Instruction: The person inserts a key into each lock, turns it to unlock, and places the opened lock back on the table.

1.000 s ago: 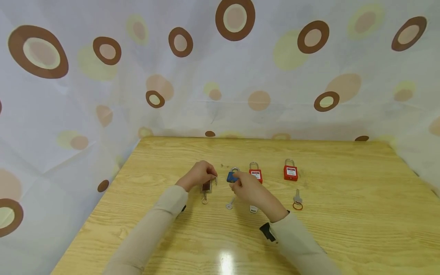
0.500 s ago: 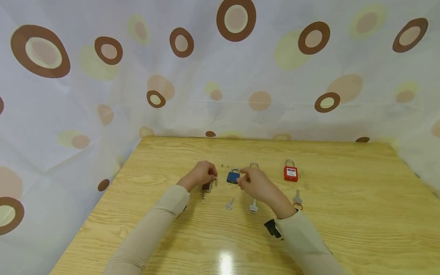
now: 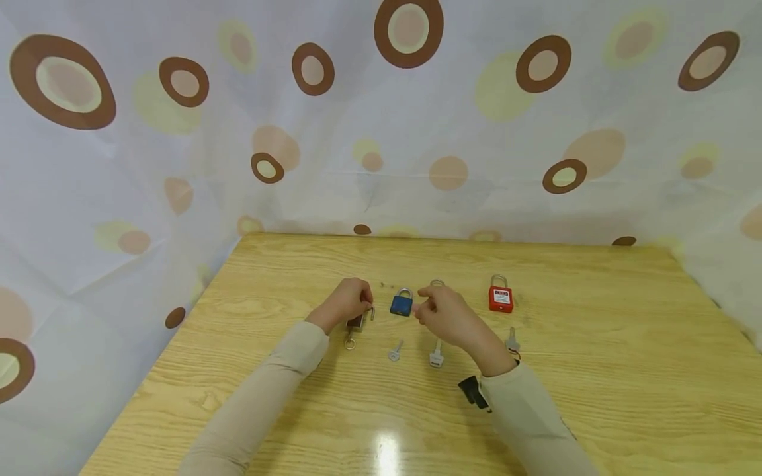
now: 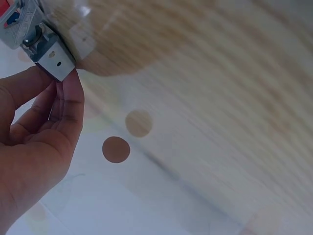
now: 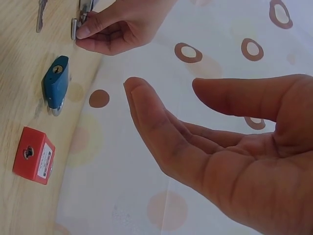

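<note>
My left hand point(image 3: 345, 303) pinches a silver padlock with a dark face point(image 3: 355, 323) by its shackle end. A key with a ring point(image 3: 350, 344) hangs from that padlock's near end. In the left wrist view, fingers and thumb grip the metal padlock point(image 4: 56, 61). To the right of it a blue padlock point(image 3: 401, 305) lies on the table, its shackle pointing away. My right hand point(image 3: 449, 320) hovers just right of the blue padlock, thumb and fingers apart, holding nothing. It hides most of a red padlock, whose body point(image 5: 33, 155) shows in the right wrist view.
Another red padlock point(image 3: 501, 299) lies farther right, with a key point(image 3: 512, 340) below it. A small key point(image 3: 395, 352) lies below the blue padlock, and a larger key point(image 3: 436, 357) lies below my right hand. A patterned cloth point(image 3: 449, 119) rises behind the wooden table point(image 3: 595, 370).
My right hand has let go of the blue padlock and drawn back to the right, covering the middle red padlock. My left hand keeps its grip on the silver padlock.
</note>
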Action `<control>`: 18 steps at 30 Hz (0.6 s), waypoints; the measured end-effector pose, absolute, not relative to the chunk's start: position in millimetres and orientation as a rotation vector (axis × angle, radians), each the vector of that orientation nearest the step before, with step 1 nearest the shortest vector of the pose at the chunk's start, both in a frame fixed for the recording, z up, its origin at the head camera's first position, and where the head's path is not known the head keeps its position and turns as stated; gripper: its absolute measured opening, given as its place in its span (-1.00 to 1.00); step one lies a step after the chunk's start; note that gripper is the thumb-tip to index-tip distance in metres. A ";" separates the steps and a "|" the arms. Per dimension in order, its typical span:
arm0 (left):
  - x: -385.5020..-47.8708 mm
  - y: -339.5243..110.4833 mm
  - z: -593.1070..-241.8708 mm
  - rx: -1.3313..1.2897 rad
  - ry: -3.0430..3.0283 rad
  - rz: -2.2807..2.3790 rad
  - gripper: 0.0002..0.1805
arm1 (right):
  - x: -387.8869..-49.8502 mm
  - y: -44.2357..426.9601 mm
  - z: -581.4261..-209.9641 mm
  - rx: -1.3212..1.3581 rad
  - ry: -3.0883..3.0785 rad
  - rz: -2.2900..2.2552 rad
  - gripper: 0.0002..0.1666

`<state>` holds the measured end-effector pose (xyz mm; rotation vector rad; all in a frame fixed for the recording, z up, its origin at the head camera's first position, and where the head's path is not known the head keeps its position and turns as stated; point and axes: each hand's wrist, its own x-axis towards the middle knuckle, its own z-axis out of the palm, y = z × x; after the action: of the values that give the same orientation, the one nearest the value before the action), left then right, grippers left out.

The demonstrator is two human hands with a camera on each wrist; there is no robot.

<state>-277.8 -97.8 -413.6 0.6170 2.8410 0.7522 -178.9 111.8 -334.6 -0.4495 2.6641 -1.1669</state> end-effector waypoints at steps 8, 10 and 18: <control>-273.5 -96.5 -411.7 0.590 2.859 0.733 -0.97 | -181.3 111.6 -337.5 -0.443 2.646 -1.152 -0.52; -268.4 -94.1 -408.5 0.561 2.870 0.696 -0.92 | -181.1 112.1 -338.5 -0.438 2.647 -1.141 -0.52; -230.4 -72.0 -386.5 0.681 2.823 0.640 -0.92 | -180.1 112.5 -338.2 -0.438 2.669 -1.125 -0.52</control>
<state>-230.4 -72.0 -386.5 0.6812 2.8235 0.6397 -180.1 112.5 -338.2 -0.4378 2.6695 -1.1253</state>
